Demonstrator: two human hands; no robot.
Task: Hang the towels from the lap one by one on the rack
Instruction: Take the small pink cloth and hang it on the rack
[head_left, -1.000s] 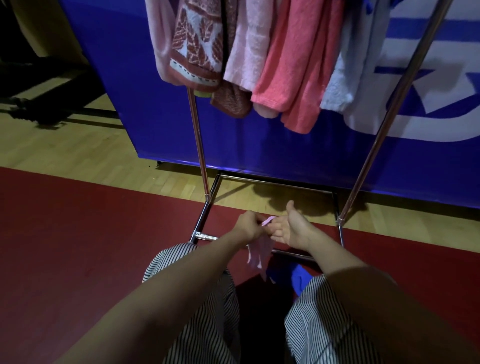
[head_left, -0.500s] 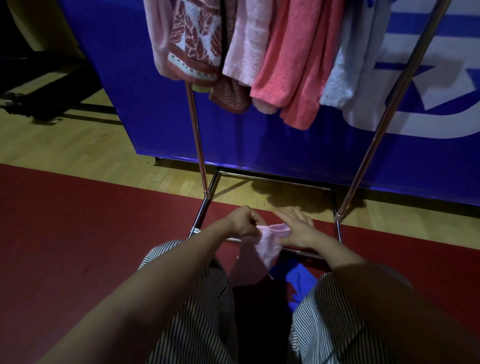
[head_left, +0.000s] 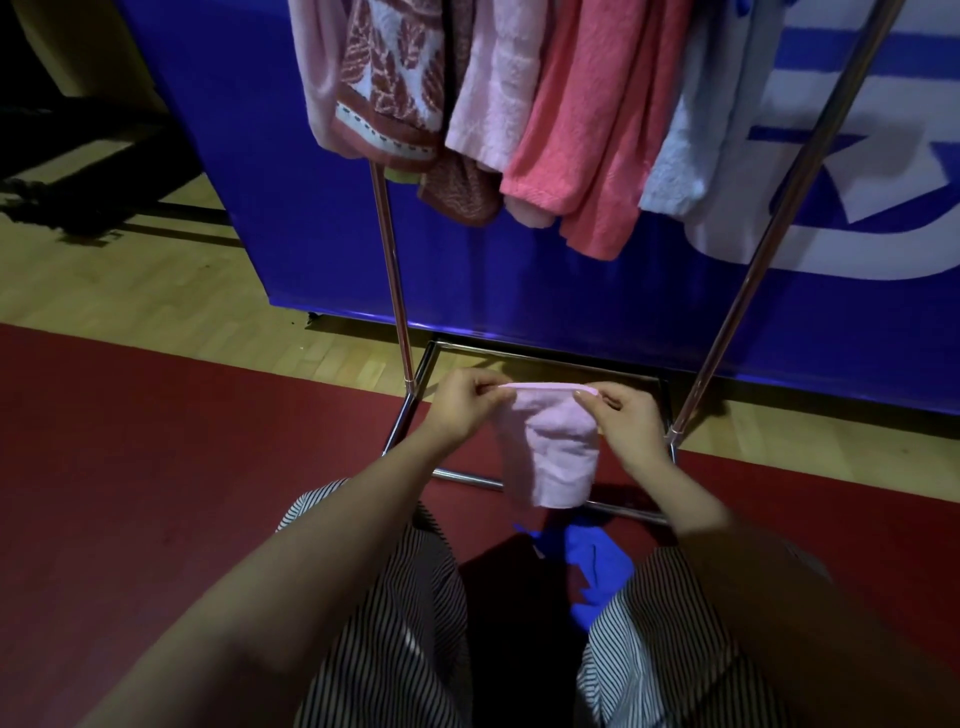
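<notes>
One pink towel (head_left: 556, 457) pinched by L hand (head_left: 462, 410) & R hand (head_left: 631, 423); 1 blue towel (head_left: 597, 566) on lap.

- I get a single view, worn on the head, wide-angle, facing forward and down.
- The lap (head_left: 395, 623) is nearest, at the bottom edge; the pink towel (head_left: 558, 452) sits mid-frame, further out.
- The rack (head_left: 389, 249) stands beyond; its top is cut off.

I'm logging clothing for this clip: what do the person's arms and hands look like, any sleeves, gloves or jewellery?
The left forearm and right forearm are bare, no sleeve in view. The left hand and right hand wear no gloves; no watch, ring or bracelet shows.
</notes>
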